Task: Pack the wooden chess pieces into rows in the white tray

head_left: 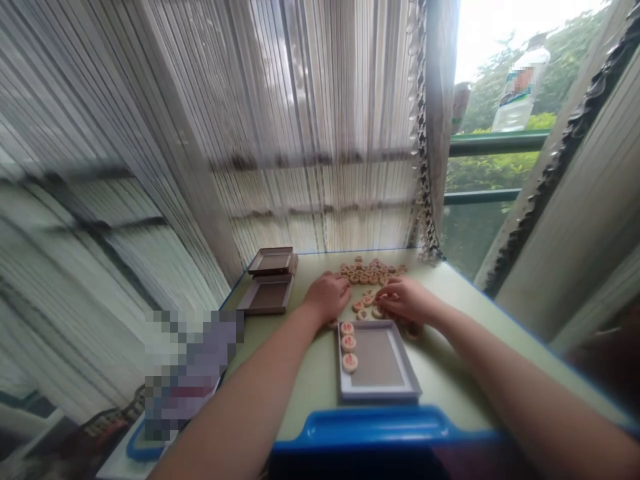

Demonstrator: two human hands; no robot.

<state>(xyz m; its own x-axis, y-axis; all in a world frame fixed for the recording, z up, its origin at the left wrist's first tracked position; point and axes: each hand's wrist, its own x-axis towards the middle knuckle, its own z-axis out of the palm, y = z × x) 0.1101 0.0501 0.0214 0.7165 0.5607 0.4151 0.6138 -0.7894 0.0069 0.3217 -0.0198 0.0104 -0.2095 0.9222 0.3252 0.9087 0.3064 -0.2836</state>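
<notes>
Many round wooden Chinese chess pieces lie heaped at the far middle of the table. At the heap's left edge rests my left hand, its fingers loosely bent, with no piece visible in it. My right hand reaches over a smaller group of loose pieces, fingertips on or just above them and fingers partly apart. Nearer to me lies a shallow box tray. Three pieces with red characters stand in a column along its left side.
Two more shallow box parts, an upper tray and a lower tray, sit at the table's left. The table has a blue rim with a raised blue handle in front. String curtains hang behind; a bottle stands by the window.
</notes>
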